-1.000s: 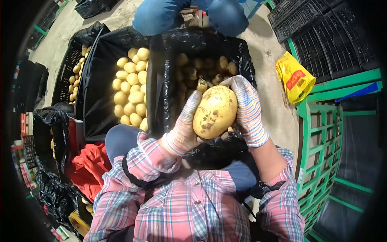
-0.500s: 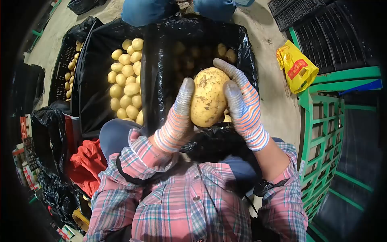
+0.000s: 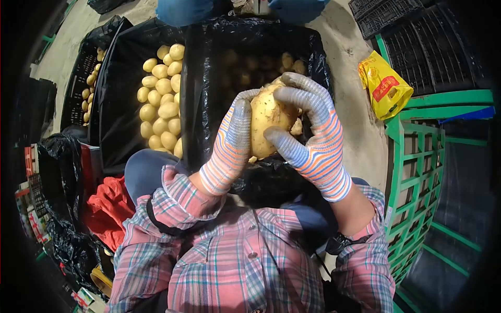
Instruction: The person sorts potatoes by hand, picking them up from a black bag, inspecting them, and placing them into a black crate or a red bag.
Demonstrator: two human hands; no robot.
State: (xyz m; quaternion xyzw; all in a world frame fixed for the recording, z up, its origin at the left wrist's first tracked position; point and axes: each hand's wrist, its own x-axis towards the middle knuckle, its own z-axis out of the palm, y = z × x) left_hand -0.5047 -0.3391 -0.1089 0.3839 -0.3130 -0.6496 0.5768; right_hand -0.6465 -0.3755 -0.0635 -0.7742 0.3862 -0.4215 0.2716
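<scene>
A large yellow potato (image 3: 267, 117) with dark dirt patches is held between my two gloved hands, above a crate lined with black plastic (image 3: 255, 31). My left hand (image 3: 233, 138), in a striped knit glove with grey palm coating, grips its left side. On the other side, my right hand (image 3: 313, 128) has its thumb across the potato's front and its fingers over the top. More potatoes (image 3: 287, 61) lie in shadow inside the crate below. Where my fingers wrap behind the potato is hidden.
Left of it stands another lined crate with several clean potatoes (image 3: 162, 99), then a black crate (image 3: 75, 99) at far left. A yellow bag (image 3: 385, 86) lies on the floor at right, near a green metal frame (image 3: 417, 177). Red cloth (image 3: 110, 211) lies at lower left.
The potato has been turned between my hands. My right hand has shifted, its thumb now lower across the front and its fingers curled over the top.
</scene>
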